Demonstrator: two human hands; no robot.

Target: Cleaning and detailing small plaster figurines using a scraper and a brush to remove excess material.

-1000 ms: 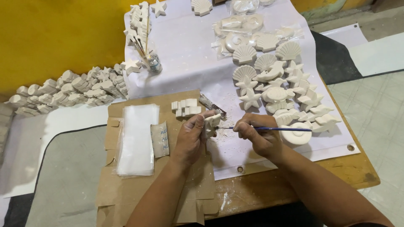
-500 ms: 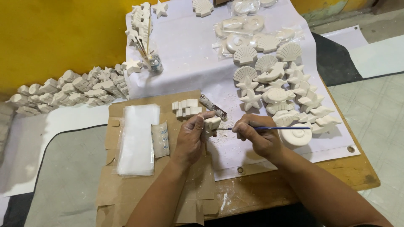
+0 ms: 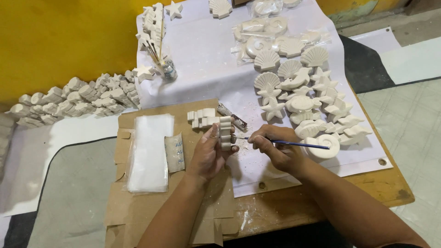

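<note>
From the head camera we see our left hand (image 3: pixel 209 154) closed around a white plaster figurine (image 3: pixel 225 132), held upright just above the cardboard sheet (image 3: pixel 151 206) near its right edge. Our right hand (image 3: pixel 275 151) pinches a thin blue-handled tool (image 3: pixel 287 144) between thumb and fingertips, its tip meeting the figurine's right side. Just behind the figurine, a short row of small plaster pieces (image 3: pixel 202 118) lies on the cardboard, with a small metallic tool (image 3: pixel 232 116) beside them on the white sheet (image 3: pixel 206 59).

To the left of our left hand, a stack of clear plastic bags (image 3: pixel 149 151) and a small brown sandpaper piece (image 3: pixel 174 152) rest on the cardboard, leaving a bare strip between them and the hand. To the right, a crowd of plaster shells and starfish (image 3: pixel 298 92) fills the white sheet nearly to its right edge; a spiral shell piece (image 3: pixel 324 147) sits just beside the blue handle's end. Room stays open on the sheet between our hands and its near edge, dusted with white crumbs. A jar of brushes (image 3: pixel 167 69) stands far back, and more plaster pieces (image 3: pixel 73 98) line the yellow wall (image 3: pixel 59 36). The wooden table (image 3: pixel 386 193) shows beyond the sheet's corner.
</note>
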